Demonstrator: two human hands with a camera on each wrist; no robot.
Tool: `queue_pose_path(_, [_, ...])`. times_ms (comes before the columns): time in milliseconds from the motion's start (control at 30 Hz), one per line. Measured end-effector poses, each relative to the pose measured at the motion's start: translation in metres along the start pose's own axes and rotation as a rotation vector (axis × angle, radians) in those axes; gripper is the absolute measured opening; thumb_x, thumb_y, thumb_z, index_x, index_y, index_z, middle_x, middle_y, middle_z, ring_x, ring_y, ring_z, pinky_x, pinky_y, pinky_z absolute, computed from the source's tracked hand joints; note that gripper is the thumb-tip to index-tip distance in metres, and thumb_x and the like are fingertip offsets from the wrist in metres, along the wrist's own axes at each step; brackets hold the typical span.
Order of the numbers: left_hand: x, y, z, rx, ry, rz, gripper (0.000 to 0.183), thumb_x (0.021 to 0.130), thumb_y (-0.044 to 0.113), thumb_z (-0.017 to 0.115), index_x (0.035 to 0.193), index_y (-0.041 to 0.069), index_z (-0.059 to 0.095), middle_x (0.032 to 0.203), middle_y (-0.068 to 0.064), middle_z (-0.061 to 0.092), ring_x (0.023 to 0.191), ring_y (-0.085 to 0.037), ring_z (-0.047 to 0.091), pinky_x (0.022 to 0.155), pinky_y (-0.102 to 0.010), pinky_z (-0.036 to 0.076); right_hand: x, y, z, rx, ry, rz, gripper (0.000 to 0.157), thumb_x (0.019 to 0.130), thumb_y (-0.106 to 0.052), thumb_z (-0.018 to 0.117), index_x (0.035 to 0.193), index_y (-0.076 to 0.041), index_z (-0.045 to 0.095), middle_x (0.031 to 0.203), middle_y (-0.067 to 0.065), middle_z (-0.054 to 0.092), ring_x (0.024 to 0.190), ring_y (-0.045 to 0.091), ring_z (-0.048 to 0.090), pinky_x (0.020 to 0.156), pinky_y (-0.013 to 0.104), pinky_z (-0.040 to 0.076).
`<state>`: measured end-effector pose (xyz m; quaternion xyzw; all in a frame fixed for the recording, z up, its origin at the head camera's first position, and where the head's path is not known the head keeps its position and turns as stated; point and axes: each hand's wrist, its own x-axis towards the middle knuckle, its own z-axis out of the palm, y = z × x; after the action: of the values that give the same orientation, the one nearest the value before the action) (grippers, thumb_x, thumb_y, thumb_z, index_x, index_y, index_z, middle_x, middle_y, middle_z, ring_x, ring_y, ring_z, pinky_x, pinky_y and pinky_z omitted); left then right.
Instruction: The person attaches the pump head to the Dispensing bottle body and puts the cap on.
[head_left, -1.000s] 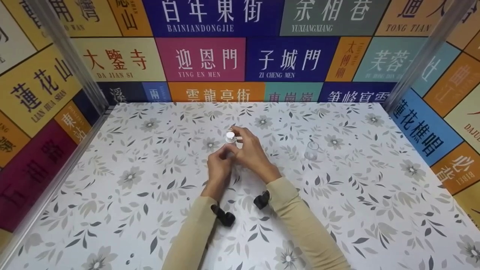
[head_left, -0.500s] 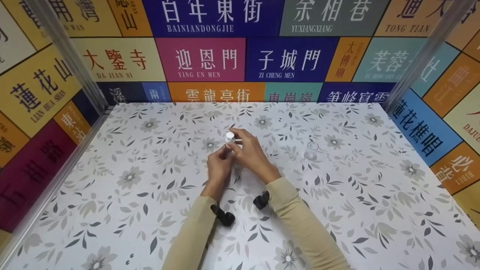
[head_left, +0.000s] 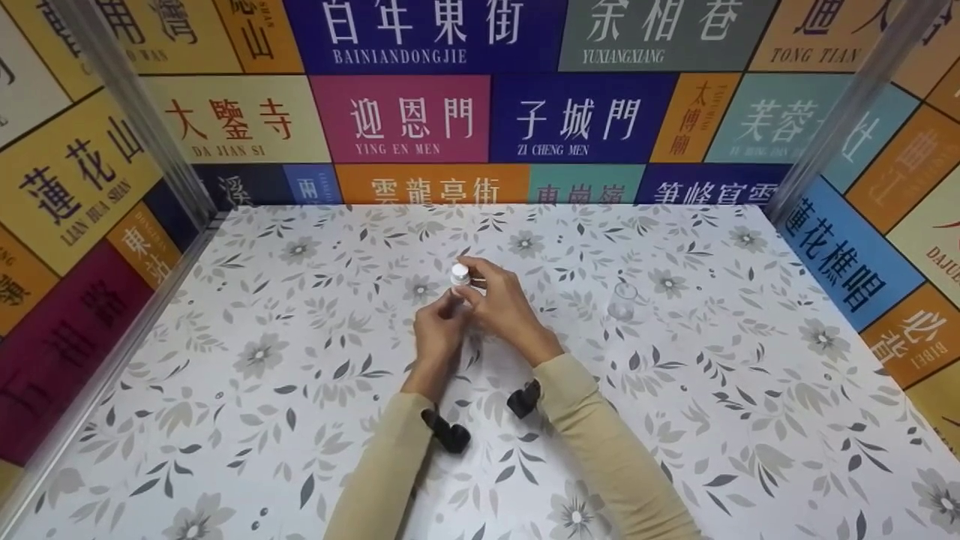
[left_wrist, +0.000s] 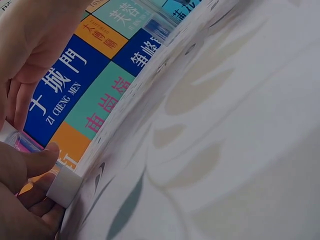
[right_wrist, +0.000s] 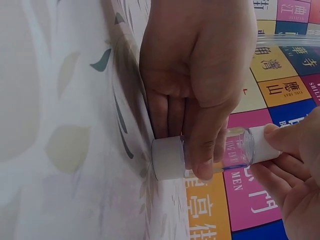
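Observation:
A small clear bottle with a white cap stands upright near the middle of the table. My left hand grips its transparent body low down, thumb and fingers on opposite sides, as the left wrist view shows. Below those fingers, the bottle's white base meets the tabletop. From the right, my right hand pinches the cap between thumb and fingers. In the right wrist view the clear body shows between the two hands, and no contents can be made out.
A clear empty-looking cup stands to the right of the hands. The table has a leaf-and-flower cover. Colourful sign-printed panels wall its back and sides.
My right fingers have shifted slightly around the cap. The left hand and the bottle keep nearly the same place, and the cup has not moved.

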<state>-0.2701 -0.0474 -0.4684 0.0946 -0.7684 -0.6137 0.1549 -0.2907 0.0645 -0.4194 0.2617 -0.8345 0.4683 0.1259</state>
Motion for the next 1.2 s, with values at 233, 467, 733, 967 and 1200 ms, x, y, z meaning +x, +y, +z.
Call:
queue_pose_path(233, [-0.001,0.002,0.000,-0.025,-0.014,-0.009,0.040,0.080,-0.003,0.074,0.120,0.001,0.070,0.116,-0.019,0.073,0.108,-0.026,0.069,0.096,-0.039,0.056,0.000,0.002,-0.001,-0.001,0.023,0.016,0.040,0.090,-0.004,0.071,0.127,0.006,0.062,0.117,0.023,0.071,0.110,0.033,0.070,0.095,0.041,0.058])
queue_pose_path(467, [-0.001,0.003,0.000,-0.027,-0.010,-0.010,0.040,0.081,-0.002,0.075,0.120,0.001,0.069,0.118,-0.019,0.071,0.108,-0.025,0.068,0.096,-0.038,0.056,0.000,0.001,0.001,0.003,0.064,0.029,0.037,0.087,-0.005,0.074,0.122,0.003,0.066,0.111,0.020,0.073,0.105,0.031,0.072,0.091,0.034,0.060])
queue_pose_path(733, [0.000,0.002,0.001,-0.059,-0.006,-0.030,0.039,0.081,-0.004,0.074,0.120,0.002,0.069,0.118,-0.019,0.070,0.107,-0.024,0.068,0.095,-0.037,0.057,-0.001,0.000,0.004,-0.009,0.116,0.003,0.035,0.084,-0.005,0.077,0.118,0.002,0.068,0.108,0.019,0.075,0.101,0.029,0.073,0.088,0.028,0.060])
queue_pose_path(967, [0.000,0.000,0.002,-0.085,-0.006,-0.046,0.041,0.080,-0.006,0.074,0.119,0.003,0.070,0.117,-0.019,0.071,0.097,-0.022,0.068,0.082,-0.027,0.058,-0.002,-0.001,0.006,0.001,0.147,-0.006,0.033,0.084,-0.004,0.078,0.115,0.002,0.069,0.104,0.019,0.076,0.097,0.029,0.074,0.086,0.030,0.061])
queue_pose_path(1200, [0.000,0.000,0.000,-0.060,-0.006,-0.030,0.040,0.078,-0.003,0.077,0.117,0.003,0.072,0.116,-0.018,0.071,0.093,-0.017,0.066,0.083,-0.028,0.057,-0.002,0.001,0.010,0.015,0.166,-0.001,0.035,0.082,-0.005,0.079,0.115,0.003,0.069,0.106,0.020,0.075,0.099,0.030,0.074,0.086,0.028,0.061])
